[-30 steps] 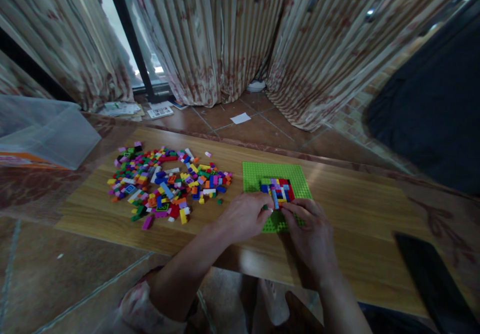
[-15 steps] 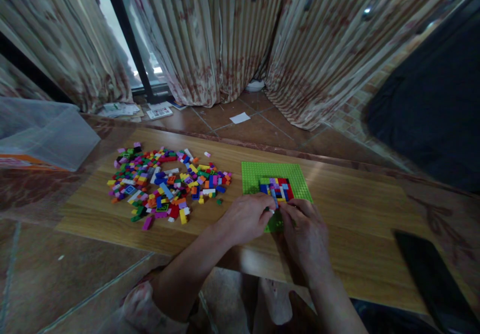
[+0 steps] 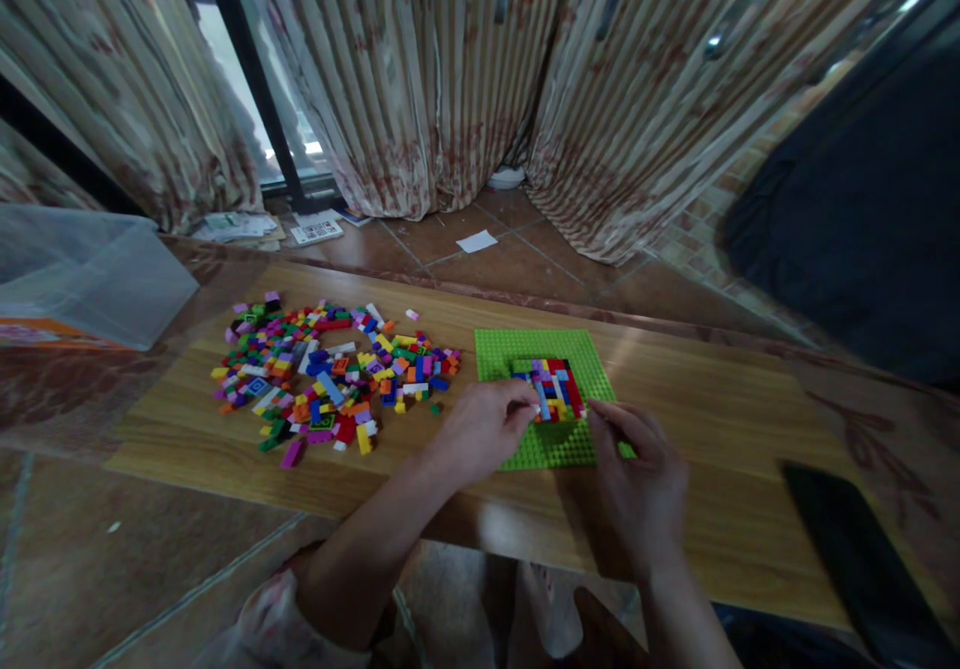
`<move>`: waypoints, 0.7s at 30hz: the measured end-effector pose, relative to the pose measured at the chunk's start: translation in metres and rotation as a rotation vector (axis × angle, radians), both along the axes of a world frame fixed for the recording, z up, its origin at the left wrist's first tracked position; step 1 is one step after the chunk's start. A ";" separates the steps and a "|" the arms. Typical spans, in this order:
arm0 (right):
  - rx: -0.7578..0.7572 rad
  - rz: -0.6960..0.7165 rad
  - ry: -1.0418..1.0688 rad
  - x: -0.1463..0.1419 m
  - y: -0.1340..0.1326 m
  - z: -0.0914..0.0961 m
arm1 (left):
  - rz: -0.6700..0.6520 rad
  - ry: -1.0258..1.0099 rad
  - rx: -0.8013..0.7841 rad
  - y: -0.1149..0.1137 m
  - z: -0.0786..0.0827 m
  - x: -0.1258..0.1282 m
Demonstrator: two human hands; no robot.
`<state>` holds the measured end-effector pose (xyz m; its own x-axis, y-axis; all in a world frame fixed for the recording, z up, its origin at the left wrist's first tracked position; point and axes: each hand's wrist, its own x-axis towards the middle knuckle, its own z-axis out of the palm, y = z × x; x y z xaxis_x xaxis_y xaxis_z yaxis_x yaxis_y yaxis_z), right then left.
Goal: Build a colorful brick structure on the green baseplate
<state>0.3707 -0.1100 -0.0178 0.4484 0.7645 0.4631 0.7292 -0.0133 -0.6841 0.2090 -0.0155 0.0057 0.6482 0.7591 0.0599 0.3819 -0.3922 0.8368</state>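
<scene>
A flat block of colourful toy bricks (image 3: 553, 386) sits on the green baseplate (image 3: 495, 347), with red along its right side and blue and purple toward the back. At the block's front left corner is my left hand (image 3: 480, 434), its thumb and index finger pinched together; a small pale spot shows at the tips, too small to name. My right hand (image 3: 645, 474) is by the block's front right corner. Its thumb and index tips are drawn together there, and what they hold, if anything, cannot be made out. Bare green studs show in front of the block.
Many loose bricks (image 3: 322, 389) are spread over the left part of the wooden table (image 3: 720, 429). A clear plastic bin (image 3: 161, 284) stands at the far left. At the right lies a dark flat object (image 3: 847, 539). Striped curtains (image 3: 420, 79) hang behind the table.
My hands have moved apart: the right one to the right and the left one slightly left. More of the block's front and of the baseplate now shows between them. The view has shifted slightly.
</scene>
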 end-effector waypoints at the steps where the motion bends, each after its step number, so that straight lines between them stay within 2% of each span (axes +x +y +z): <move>1: -0.009 0.028 0.014 -0.002 0.000 0.001 | 0.003 -0.018 -0.017 0.000 0.000 0.001; 7: -0.003 0.171 0.061 -0.012 0.002 0.001 | -0.005 -0.058 -0.054 -0.003 -0.004 0.006; 12: 0.002 0.236 -0.012 -0.015 0.003 0.000 | -0.032 -0.076 -0.029 -0.004 -0.007 0.008; 16: -0.019 0.263 -0.077 -0.016 0.002 -0.002 | -0.037 -0.093 -0.030 -0.005 -0.007 0.009; 21: 0.038 0.231 -0.006 -0.019 0.004 0.000 | -0.066 -0.120 -0.051 -0.007 -0.007 0.010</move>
